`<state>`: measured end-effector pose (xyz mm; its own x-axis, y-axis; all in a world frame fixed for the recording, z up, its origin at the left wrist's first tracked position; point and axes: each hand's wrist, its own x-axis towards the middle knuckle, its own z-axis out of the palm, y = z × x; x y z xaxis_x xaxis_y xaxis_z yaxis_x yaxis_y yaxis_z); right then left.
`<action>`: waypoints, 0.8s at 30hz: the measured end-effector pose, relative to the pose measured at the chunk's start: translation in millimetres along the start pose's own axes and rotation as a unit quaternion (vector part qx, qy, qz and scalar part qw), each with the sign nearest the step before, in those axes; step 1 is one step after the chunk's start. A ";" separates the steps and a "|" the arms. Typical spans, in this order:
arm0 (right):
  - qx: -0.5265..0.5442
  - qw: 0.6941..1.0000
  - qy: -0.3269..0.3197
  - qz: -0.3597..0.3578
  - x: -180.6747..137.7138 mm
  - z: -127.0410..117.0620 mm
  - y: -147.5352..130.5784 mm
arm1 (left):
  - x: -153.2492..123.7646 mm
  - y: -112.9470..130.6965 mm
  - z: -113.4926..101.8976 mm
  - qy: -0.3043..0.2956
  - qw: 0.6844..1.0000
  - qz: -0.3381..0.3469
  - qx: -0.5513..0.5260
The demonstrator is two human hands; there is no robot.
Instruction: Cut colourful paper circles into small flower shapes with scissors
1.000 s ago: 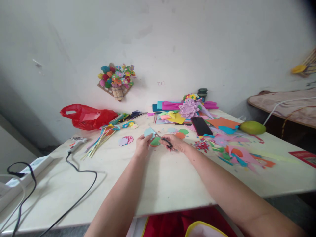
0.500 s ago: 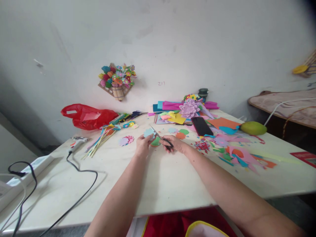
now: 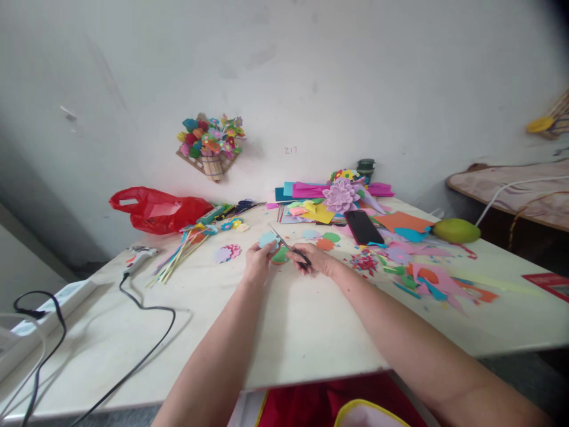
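Between the fingers of my left hand point(image 3: 258, 260) is a light blue piece with a scalloped edge point(image 3: 268, 239), paper or felt. My right hand point(image 3: 311, 256) is closed around the dark handles of a pair of scissors point(image 3: 300, 255). Their blades point up and left and meet the right edge of the blue piece. Below the blades lies a green cut-out point(image 3: 280, 255) on the white table point(image 3: 306, 332). Just beyond my right hand are an orange cut-out point(image 3: 325, 244) and another green one point(image 3: 331, 236).
On the left are a glue gun point(image 3: 141, 255) with a black cord, a power strip point(image 3: 57, 308), thin sticks point(image 3: 184, 261) and a red plastic bag point(image 3: 160, 210). To the right lie a phone point(image 3: 363, 228), coloured scraps point(image 3: 438, 281) and a green-yellow fruit point(image 3: 456, 230).
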<state>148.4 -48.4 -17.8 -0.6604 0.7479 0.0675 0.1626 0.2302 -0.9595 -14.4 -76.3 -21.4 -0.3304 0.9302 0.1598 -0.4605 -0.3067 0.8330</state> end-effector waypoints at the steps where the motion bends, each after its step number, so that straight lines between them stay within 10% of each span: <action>1: 0.001 1.000 0.001 -0.002 -0.1 0.2 -0.2 | 0.1 -0.1 0.0 0.000 1.000 0.000 -0.004; 24: 0.012 1.000 0.010 0.003 0.6 1.8 -1.4 | 1.5 -1.1 0.0 -0.007 0.998 -0.020 -0.053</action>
<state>146.5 -49.4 -16.9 -0.6449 0.7613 0.0670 0.1487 0.2110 -0.9661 -14.4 -74.6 -22.1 -0.2984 0.9447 0.1361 -0.5581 -0.2884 0.7780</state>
